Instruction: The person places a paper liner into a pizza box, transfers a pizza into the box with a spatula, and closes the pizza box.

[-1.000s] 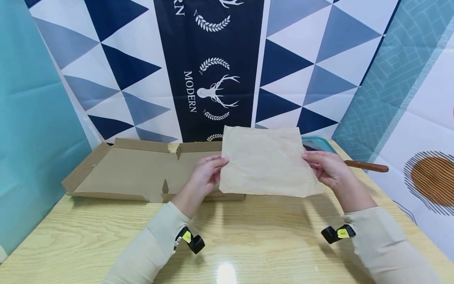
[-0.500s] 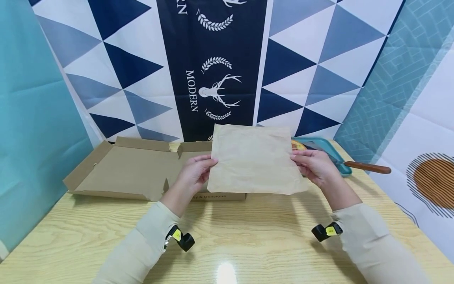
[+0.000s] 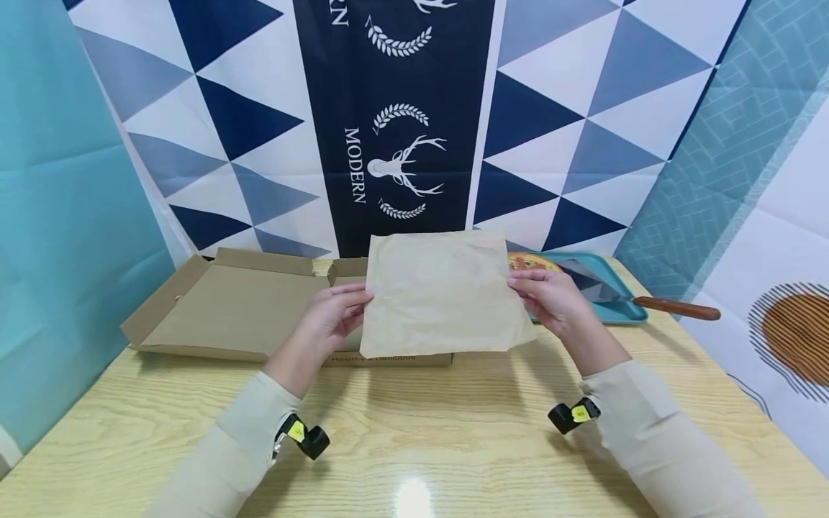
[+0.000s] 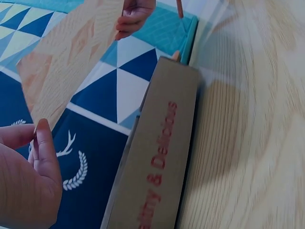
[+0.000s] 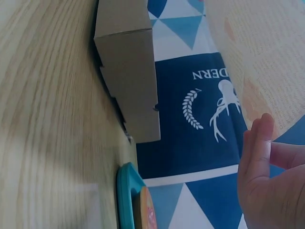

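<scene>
Pinching a sheet of brown paper [image 3: 443, 293] by its side edges, my left hand [image 3: 333, 316] and right hand [image 3: 547, 298] hold it above the open cardboard box [image 3: 227, 311] on the bench [image 3: 414, 439]. Behind my right hand sits a teal tray [image 3: 615, 311].

Both arms reach forward, the left hand [image 3: 333, 316] and the right hand [image 3: 547, 298] raised at equal height, fingers pinching, wrists bent slightly inward.

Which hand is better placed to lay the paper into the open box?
Left, probably. The left hand pinches the paper at the edge that hangs over the box, so it can lead. The right hand grips the far edge, beside the tray, and would likely just follow.
</scene>
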